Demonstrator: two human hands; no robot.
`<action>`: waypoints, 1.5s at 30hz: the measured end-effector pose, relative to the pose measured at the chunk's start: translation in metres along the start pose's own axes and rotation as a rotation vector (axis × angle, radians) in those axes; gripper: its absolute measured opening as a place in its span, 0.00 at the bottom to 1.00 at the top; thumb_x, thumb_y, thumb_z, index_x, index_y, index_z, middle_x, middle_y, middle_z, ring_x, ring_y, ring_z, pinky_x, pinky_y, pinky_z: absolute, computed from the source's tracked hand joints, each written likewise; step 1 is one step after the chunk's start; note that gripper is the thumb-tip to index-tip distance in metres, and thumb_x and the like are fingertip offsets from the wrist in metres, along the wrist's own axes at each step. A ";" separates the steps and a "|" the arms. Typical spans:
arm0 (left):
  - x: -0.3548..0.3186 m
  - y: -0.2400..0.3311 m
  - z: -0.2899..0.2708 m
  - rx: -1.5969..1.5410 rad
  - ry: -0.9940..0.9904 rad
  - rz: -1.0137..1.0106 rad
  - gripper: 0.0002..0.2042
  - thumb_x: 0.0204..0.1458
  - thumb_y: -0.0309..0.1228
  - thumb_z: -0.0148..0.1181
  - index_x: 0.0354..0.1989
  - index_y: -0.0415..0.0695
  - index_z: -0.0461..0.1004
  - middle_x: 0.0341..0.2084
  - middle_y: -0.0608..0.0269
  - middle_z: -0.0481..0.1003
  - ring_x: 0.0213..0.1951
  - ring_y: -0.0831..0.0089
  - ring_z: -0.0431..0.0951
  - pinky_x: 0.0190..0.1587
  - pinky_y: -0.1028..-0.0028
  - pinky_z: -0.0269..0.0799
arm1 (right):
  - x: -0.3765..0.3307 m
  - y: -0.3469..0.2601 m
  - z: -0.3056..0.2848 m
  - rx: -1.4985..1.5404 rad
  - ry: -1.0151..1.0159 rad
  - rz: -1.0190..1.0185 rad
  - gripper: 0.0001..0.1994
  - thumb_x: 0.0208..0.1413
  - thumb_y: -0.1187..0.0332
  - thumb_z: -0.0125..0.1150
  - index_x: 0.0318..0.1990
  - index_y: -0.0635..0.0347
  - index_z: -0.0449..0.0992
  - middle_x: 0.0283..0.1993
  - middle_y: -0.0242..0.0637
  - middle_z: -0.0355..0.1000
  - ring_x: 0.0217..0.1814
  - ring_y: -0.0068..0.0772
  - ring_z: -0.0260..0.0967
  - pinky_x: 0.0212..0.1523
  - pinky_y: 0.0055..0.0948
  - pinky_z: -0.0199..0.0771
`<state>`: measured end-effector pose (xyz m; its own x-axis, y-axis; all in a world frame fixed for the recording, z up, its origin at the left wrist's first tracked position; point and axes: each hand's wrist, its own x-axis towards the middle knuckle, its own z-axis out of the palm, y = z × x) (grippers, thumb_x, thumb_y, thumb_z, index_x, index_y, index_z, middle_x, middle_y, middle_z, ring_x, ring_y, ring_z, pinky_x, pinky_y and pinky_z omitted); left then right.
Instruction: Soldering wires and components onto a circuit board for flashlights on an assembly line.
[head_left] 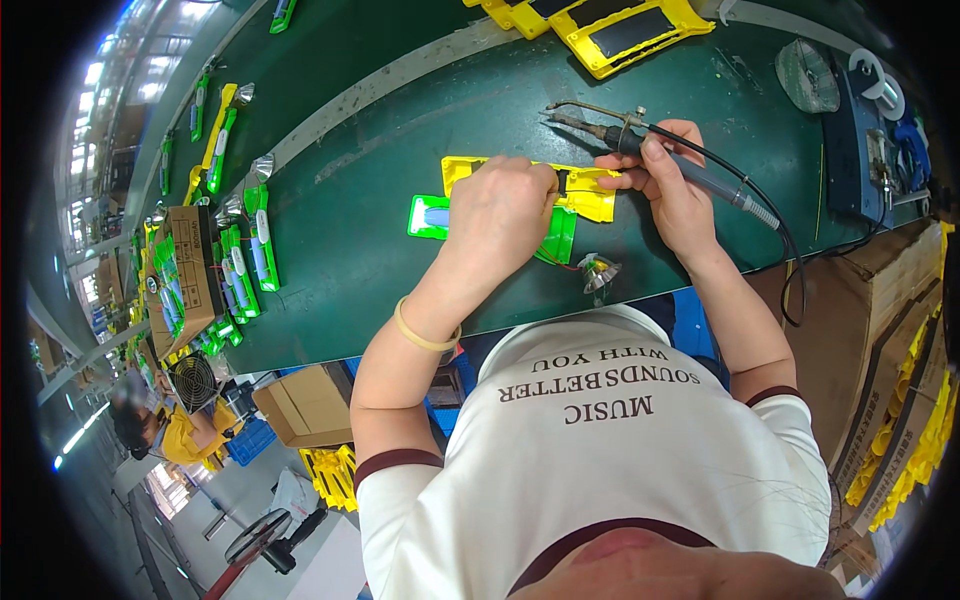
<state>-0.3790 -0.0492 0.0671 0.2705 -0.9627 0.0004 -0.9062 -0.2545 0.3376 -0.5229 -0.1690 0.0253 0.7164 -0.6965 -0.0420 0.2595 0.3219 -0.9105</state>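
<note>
My left hand [503, 212] rests closed on a green plastic housing [432, 217] with a pale blue cell inside, lying on the dark green bench [380, 270]. A yellow plastic panel [590, 192] lies partly under the hand, just behind the green part. My right hand [668, 180] grips a soldering iron [640, 142] whose tip points left, above the yellow panel. Its black cable runs off to the right. A small silver reflector cone [598, 272] sits near the bench's front edge, joined by thin wires to the green housing.
Several green housings [250, 255] with reflectors lie in a row at the left beside a cardboard box [190, 275]. Yellow panels [620, 30] lie at the far edge. A blue soldering station [875, 140] stands at right. Another person [150, 430] sits at lower left.
</note>
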 end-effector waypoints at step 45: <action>-0.009 -0.071 -0.036 0.001 -0.117 0.044 0.03 0.39 0.25 0.59 0.24 0.42 0.75 0.24 0.59 0.64 0.29 0.64 0.69 0.31 0.70 0.67 | -0.007 0.010 0.041 -0.564 -0.124 -0.040 0.13 0.48 0.68 0.60 0.31 0.60 0.60 0.25 0.28 0.61 0.27 0.14 0.56 0.27 0.20 0.60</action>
<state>-0.3057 -0.0194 0.0769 0.1907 -0.9771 -0.0946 -0.9168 -0.2117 0.3385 -0.4986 -0.1346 0.0339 0.7926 -0.6096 0.0148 -0.0728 -0.1187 -0.9903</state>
